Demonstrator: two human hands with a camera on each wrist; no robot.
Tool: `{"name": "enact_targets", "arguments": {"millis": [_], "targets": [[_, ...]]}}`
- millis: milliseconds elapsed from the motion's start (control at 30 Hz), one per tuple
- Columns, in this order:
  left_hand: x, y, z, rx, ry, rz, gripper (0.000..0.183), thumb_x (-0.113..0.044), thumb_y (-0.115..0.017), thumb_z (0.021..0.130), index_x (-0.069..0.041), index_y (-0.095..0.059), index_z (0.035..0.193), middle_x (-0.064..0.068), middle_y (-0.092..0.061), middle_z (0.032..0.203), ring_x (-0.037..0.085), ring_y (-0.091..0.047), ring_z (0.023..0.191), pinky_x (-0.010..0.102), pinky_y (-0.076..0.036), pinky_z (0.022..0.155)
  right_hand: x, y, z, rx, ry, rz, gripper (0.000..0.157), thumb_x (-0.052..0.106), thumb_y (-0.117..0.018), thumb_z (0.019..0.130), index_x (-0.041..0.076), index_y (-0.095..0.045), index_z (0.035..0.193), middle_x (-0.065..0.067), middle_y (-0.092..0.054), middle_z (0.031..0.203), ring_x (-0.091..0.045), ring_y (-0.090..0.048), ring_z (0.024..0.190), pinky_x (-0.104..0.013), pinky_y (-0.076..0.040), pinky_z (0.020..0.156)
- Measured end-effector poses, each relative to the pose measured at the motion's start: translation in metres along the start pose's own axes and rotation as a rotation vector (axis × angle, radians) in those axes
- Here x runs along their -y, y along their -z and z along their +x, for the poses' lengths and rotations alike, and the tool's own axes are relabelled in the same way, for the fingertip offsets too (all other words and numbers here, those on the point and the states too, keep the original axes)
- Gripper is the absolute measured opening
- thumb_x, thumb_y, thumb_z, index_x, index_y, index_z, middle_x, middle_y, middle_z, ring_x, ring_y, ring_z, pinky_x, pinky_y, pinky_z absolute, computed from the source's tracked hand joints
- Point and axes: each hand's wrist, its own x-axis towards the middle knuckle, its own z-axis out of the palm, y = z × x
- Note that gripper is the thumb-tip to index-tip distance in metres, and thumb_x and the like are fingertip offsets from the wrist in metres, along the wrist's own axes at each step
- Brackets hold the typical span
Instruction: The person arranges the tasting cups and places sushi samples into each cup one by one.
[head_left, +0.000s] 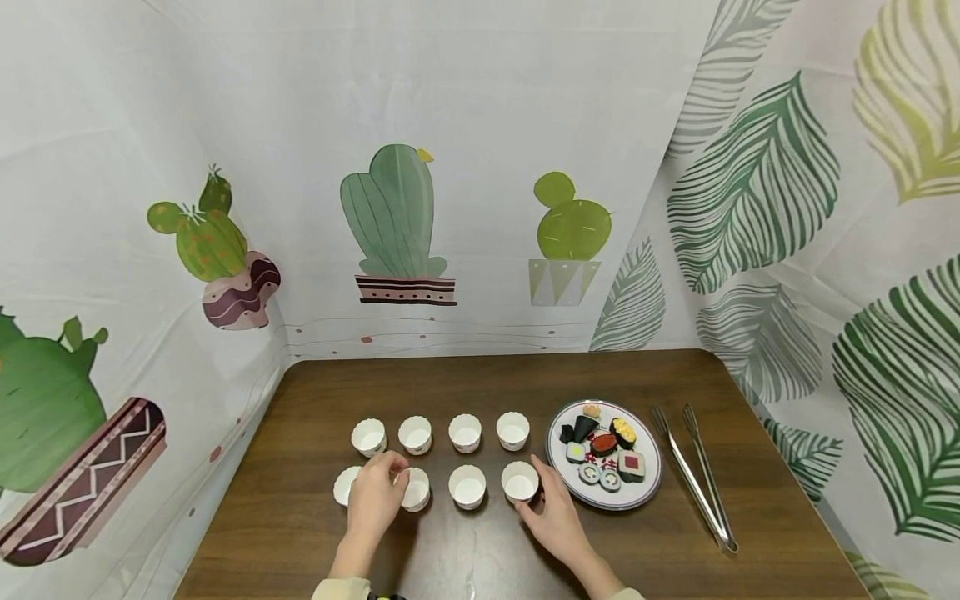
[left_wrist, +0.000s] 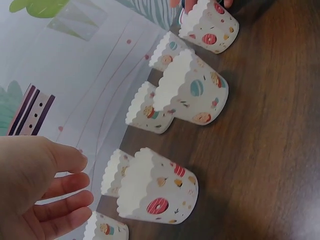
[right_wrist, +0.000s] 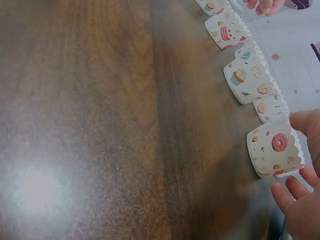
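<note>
White scalloped paper baking cups printed with sweets stand upright in two rows on the table. My right hand holds the front row's rightmost cup, thumb on its near side and a finger on its far side. The right wrist view shows the thumb at the rim of this cup. Over the left end of the front row, my left hand is raised with fingers loosely bent and nothing between them. It partly hides the front-left cup and the cup beside it. In the left wrist view its fingertips are apart from the nearest cup.
Right of the cups, a round plate carries several sushi pieces, with a red gunkan near the middle. Metal tongs lie spread at the table's right side. A printed cloth hangs behind the wooden table.
</note>
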Motion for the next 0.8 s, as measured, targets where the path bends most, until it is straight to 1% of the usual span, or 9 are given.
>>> {"name": "enact_targets", "arguments": {"millis": [133,267,433,633,800], "targets": [[0.004,0.003,0.001,-0.017,0.009,-0.001,0.014,-0.006,-0.073,0.070,-0.016,-0.064,0.073,-0.003,-0.062,0.072,0.012,-0.058,0.065,0.031,-0.045,0.058,0.002,0.005,-0.001,0.029,-0.032,0.011,0.074,0.008,-0.077,0.068,0.002,-0.043,0.134,-0.015,-0.051,0.125,-0.027,-0.049,0.115,-0.036,-0.049,0.082],[0.009,0.004,0.000,-0.008,0.042,-0.006,0.013,-0.007,-0.072,0.071,-0.017,-0.064,0.074,-0.004,-0.062,0.074,0.012,-0.059,0.066,0.031,-0.045,0.059,0.003,0.011,-0.002,0.047,-0.050,0.020,0.071,0.007,-0.076,0.071,0.004,-0.043,0.134,-0.015,-0.050,0.126,-0.028,-0.048,0.116,-0.038,-0.049,0.084],[0.017,0.005,0.001,0.002,0.081,-0.007,0.011,-0.009,-0.072,0.073,-0.017,-0.065,0.077,-0.003,-0.063,0.076,0.012,-0.060,0.067,0.033,-0.045,0.061,0.003,0.016,-0.002,0.025,-0.031,0.019,0.066,0.006,-0.076,0.071,0.004,-0.047,0.130,-0.011,-0.053,0.122,-0.025,-0.051,0.111,-0.036,-0.050,0.082],[0.023,0.007,0.002,0.000,0.089,0.003,0.011,-0.010,-0.071,0.073,-0.018,-0.065,0.077,-0.004,-0.063,0.076,0.014,-0.060,0.068,0.035,-0.045,0.062,0.006,0.023,-0.004,0.019,-0.027,0.002,0.056,0.008,-0.075,0.073,0.008,-0.053,0.124,-0.006,-0.056,0.117,-0.021,-0.053,0.106,-0.032,-0.049,0.078],[0.028,0.007,0.004,0.018,0.111,0.000,0.009,-0.011,-0.071,0.074,-0.017,-0.065,0.078,-0.003,-0.063,0.077,0.015,-0.061,0.070,0.038,-0.046,0.062,0.006,0.028,-0.006,0.014,-0.029,-0.008,0.051,0.009,-0.074,0.074,0.010,-0.056,0.121,-0.004,-0.058,0.115,-0.022,-0.055,0.102,-0.030,-0.049,0.076]]}}
